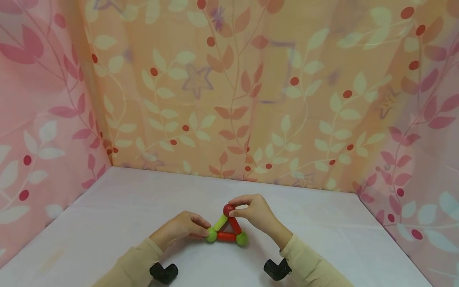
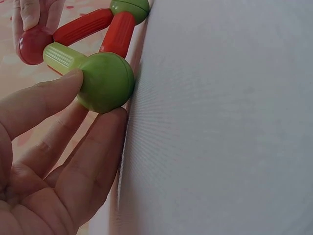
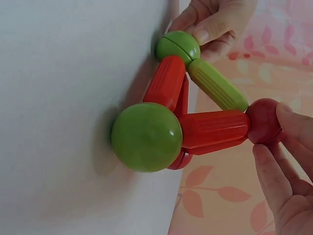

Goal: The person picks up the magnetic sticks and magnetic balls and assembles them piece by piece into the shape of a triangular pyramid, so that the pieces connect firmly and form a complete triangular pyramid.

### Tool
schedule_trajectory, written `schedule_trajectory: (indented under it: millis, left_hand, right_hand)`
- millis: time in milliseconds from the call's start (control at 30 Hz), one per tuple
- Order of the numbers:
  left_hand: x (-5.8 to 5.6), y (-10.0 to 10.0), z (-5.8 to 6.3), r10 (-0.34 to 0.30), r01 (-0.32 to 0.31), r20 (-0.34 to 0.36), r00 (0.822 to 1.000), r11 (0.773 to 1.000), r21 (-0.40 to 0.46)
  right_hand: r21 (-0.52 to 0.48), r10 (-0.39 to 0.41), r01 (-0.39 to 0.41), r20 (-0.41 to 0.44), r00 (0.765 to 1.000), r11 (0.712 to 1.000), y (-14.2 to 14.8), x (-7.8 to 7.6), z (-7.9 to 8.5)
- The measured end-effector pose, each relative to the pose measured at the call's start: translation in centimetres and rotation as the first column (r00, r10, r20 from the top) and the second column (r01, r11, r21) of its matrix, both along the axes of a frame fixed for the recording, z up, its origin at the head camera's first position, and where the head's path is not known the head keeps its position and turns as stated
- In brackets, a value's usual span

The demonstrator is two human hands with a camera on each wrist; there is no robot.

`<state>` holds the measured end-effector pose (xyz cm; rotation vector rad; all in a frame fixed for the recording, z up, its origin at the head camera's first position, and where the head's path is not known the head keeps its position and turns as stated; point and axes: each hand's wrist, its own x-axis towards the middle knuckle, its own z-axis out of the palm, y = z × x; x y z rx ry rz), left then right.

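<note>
A toy frame of balls and ribbed rods stands on the table in the head view. Its red ball (image 1: 228, 210) is uppermost, pinched between the thumb and fingers of my right hand (image 1: 259, 214). My left hand (image 1: 182, 228) pinches the left green ball (image 2: 106, 82) by its sides. The other green ball (image 3: 146, 137) sits low at the right corner, untouched. A yellow-green rod (image 3: 217, 84) and a red rod (image 3: 215, 129) slope up to the red ball. Another red rod (image 1: 226, 236) joins the two green balls. Behind, another red ball (image 3: 182, 160) shows partly, mostly hidden.
A white-covered table (image 1: 143, 199) spreads around the hands. Leaf-patterned cloth (image 1: 229, 99) stands behind it and on both sides. Black angled pieces sit near the left sleeve (image 1: 129, 261) and the right sleeve (image 1: 312, 259).
</note>
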<state>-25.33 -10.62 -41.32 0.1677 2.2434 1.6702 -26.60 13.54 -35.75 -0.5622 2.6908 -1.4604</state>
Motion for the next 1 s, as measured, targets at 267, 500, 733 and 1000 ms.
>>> schedule_trajectory:
  millis: [267, 500, 733, 1000]
  left_hand:
    - [-0.2, -0.1, -0.1, 0.002, -0.002, 0.005, 1.000, 1.000, 0.002]
    - [-0.3, -0.1, 0.4, -0.021, 0.021, -0.020, 1.000, 0.999, -0.026]
    - [-0.8, -0.2, 1.5, -0.069, 0.051, -0.171, 0.983, 0.993, -0.107]
    - [-0.9, 1.4, 1.8, -0.112, 0.094, -0.177, 0.978, 0.989, -0.110]
  right_hand:
    - [0.045, 0.000, 0.002, -0.036, 0.999, 0.999, 0.0, -0.2, 0.1]
    - [0.025, 0.006, -0.006, -0.011, 1.000, 1.000, 0.4, -0.2, 0.2]
    - [-0.083, -0.047, 0.058, 0.125, 0.991, 0.995, 1.5, 0.0, -0.1]
    - [-0.071, -0.008, 0.026, 0.233, 0.972, 0.997, 1.8, 0.2, -1.7]
